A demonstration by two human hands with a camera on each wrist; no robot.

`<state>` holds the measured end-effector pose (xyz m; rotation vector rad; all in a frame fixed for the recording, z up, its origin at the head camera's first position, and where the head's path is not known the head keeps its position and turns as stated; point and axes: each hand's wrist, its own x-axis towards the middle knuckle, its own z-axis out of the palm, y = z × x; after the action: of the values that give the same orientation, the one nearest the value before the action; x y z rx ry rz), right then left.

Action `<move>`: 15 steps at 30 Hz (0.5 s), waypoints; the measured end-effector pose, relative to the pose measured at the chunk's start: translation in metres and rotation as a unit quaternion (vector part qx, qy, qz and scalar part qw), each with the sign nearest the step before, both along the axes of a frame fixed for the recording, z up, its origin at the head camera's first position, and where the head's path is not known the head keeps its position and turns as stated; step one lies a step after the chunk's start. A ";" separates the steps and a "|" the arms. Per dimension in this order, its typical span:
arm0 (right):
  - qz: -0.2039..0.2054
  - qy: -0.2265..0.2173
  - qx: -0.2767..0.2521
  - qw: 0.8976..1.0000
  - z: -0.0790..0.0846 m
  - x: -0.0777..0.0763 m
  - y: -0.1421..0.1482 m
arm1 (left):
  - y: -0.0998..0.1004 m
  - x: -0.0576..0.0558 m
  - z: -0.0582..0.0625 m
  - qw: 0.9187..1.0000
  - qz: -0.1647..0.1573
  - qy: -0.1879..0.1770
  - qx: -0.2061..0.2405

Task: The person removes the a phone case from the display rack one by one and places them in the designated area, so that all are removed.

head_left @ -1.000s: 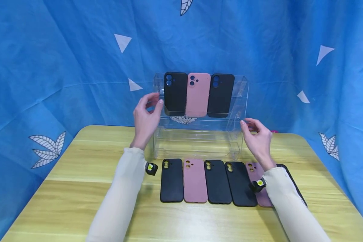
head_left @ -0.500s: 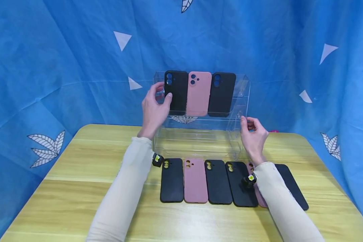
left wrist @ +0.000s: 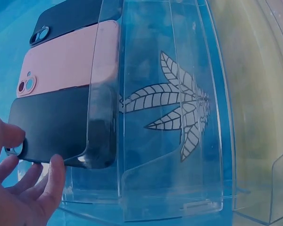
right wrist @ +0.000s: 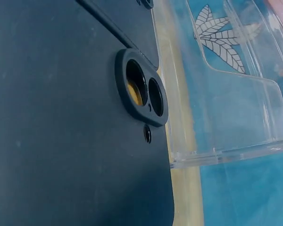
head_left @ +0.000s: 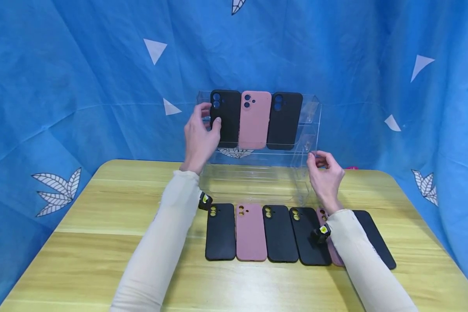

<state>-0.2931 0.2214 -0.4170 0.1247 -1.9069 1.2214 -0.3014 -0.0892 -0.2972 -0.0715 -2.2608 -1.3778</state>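
Note:
My left hand (head_left: 200, 141) holds the left edge of a black phone case (head_left: 229, 117) with thumb and fingers. That case stands upright in the top tier of a clear display rack (head_left: 257, 184). Beside it stand a pink phone case (head_left: 255, 121) and another black phone case (head_left: 285, 123). The left wrist view shows my fingers (left wrist: 54, 181) at the case's edge, near its camera cutout. My right hand (head_left: 327, 175) has thumb and fingers curled at the rack's right side edge, pinching it. In the right wrist view that hand is hidden; a large black phone case (right wrist: 75, 132) fills the left side.
A row of more black and pink phone cases lies flat on the wooden table (head_left: 101, 216) before the rack, including a pink case (head_left: 251, 234). My right sleeve (head_left: 368, 260) covers part of the row's right end. A blue patterned curtain (head_left: 101, 78) hangs behind.
My left hand has moved right and slightly up, from beside the rack onto the left black case's edge. My right hand has shifted slightly left at the rack's side. The cases keep their places.

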 end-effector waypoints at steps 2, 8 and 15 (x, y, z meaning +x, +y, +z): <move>0.003 -0.005 -0.009 1.000 0.000 0.001 0.000 | 0.002 -0.001 0.000 1.000 0.009 0.001 -0.006; 0.006 -0.023 -0.006 1.000 0.000 0.003 0.003 | 0.005 -0.001 0.003 0.999 0.038 0.003 -0.007; 0.005 -0.031 -0.002 1.000 -0.001 0.004 0.006 | 0.001 -0.002 0.005 0.999 0.032 0.019 0.005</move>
<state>-0.2891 0.2270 -0.4183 0.0961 -1.9590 1.2497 -0.3038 -0.0879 -0.2925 -0.0200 -2.2059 -1.3436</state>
